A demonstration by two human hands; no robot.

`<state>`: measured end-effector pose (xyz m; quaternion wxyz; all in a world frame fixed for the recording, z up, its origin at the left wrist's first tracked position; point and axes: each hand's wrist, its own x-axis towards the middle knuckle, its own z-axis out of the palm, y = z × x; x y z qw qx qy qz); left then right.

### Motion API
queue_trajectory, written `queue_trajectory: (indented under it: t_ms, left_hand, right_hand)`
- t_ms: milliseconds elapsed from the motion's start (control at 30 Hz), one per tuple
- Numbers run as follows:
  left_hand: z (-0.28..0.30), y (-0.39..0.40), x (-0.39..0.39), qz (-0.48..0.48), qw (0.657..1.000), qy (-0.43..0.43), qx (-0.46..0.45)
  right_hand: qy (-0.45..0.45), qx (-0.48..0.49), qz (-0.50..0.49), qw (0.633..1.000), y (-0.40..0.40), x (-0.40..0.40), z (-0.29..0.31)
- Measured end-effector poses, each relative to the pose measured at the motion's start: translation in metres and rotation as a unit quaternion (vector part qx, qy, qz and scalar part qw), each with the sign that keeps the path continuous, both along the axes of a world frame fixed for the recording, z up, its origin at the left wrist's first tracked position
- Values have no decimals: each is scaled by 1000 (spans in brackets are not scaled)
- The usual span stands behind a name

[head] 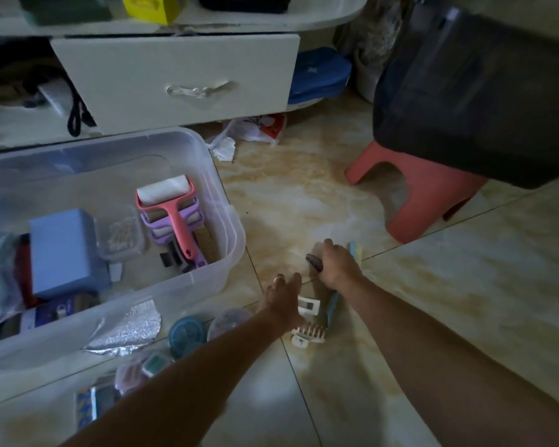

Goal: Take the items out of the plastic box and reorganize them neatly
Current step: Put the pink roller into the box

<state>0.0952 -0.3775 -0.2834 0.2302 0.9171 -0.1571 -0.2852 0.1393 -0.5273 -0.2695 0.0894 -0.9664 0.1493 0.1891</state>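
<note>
The clear plastic box stands on the floor at the left. Inside it lie a pink lint roller over a purple one, a blue box and a small clear case. On the tiles to its right, my right hand grips a dark toothed clip, beside a blue-and-yellow item. My left hand reaches flat over the floor with fingers extended, next to a white comb piece, a white clip and a blue handle.
Round lidded tubs, a foil sheet and small packets lie in front of the box. A pink stool carrying a dark bin stands at the right. A white drawer unit is behind, with crumpled plastic bags below.
</note>
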Motion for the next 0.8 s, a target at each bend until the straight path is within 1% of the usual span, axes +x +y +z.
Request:
queue_trajectory:
  t_ms: [67, 100, 167, 200, 267, 333, 400, 433, 500, 567, 633, 667, 733, 800]
  left_hand:
    - [0, 4, 2, 22, 1000, -7, -6]
    - [1, 6, 3, 37, 999, -24, -4]
    - [4, 10, 4, 64, 997, -53, -10]
    - [6, 11, 3, 62, 996, -60, -22]
    - [7, 13, -1, -1, 996, -81, -47]
    - [7, 14, -13, -109, 983, -141, -51]
    - [-1, 10, -29, -218, 953, -209, -8]
    - [-6, 7, -37, -259, 939, -225, 20]
    - [-16, 0, -51, -314, 920, -220, 74]
    - [-19, -3, -59, -340, 911, -203, 116]
    - [-14, -1, -61, -336, 913, -183, 144]
    - [-9, 2, -60, -330, 918, -159, 151]
    - [5, 13, -55, -325, 927, -111, 153]
    - [12, 25, -52, -339, 920, -119, 158]
  right_hand:
    - [5, 4, -14, 1000, -8, 5, 11]
    - [7, 8, -18, 1000, -12, 7, 18]
    - [17, 31, -26, 999, -19, 6, 30]
    - [17, 48, -32, 998, -22, 4, 33]
    - [22, 74, -39, 996, -25, -5, 36]
    - [32, 79, -32, 996, -26, -15, 34]
    - [19, 71, -7, 997, -28, -24, 31]
    - [5, 69, 2, 998, -28, -27, 31]
    - [-21, 69, -6, 997, -26, -32, 33]
    - [-24, 75, -60, 995, -25, -37, 36]
    - [-30, 98, -124, 987, -24, -42, 42]
    - [-45, 121, -143, 981, -23, -41, 46]
    - [-104, 171, -156, 967, -15, -32, 60]
    - [-193, 248, -175, 933, 2, -12, 81]
